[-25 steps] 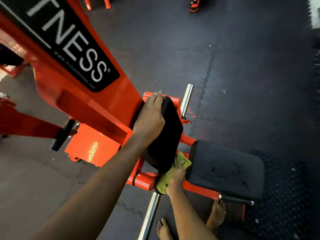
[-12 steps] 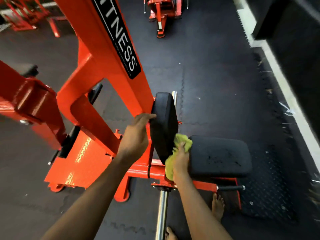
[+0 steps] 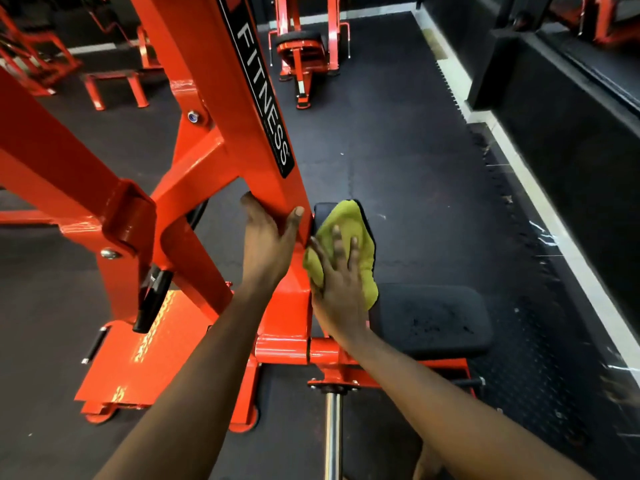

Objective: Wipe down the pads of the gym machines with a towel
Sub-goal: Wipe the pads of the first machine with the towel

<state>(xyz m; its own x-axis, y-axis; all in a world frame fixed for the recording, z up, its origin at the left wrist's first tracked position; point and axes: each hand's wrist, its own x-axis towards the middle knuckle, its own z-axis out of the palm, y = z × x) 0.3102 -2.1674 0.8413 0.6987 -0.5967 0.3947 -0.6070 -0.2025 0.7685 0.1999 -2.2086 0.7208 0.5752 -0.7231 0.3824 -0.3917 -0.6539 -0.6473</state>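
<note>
A yellow-green towel [image 3: 349, 226] lies spread over the upright black chest pad [image 3: 320, 213] of an orange machine. My right hand [image 3: 337, 282] presses the towel flat against the pad with straight, spread fingers. My left hand [image 3: 268, 242] grips the orange frame post [image 3: 242, 133] just left of the pad, thumb on the near face and fingers wrapped behind. The black seat pad [image 3: 433, 320] sits low to the right of the towel, with dark spots on its top.
A chrome bar [image 3: 333, 434] sticks out toward me below the seat. A black handle [image 3: 152, 299] hangs at the left on the orange base [image 3: 138, 368]. Other orange machines [image 3: 304, 46] stand at the back. A dark wall [image 3: 571, 133] runs along the right.
My right hand slid the towel up from the pad's lower edge onto its face and flattened out. My left hand left the pad and took the frame post. The view tilted up.
</note>
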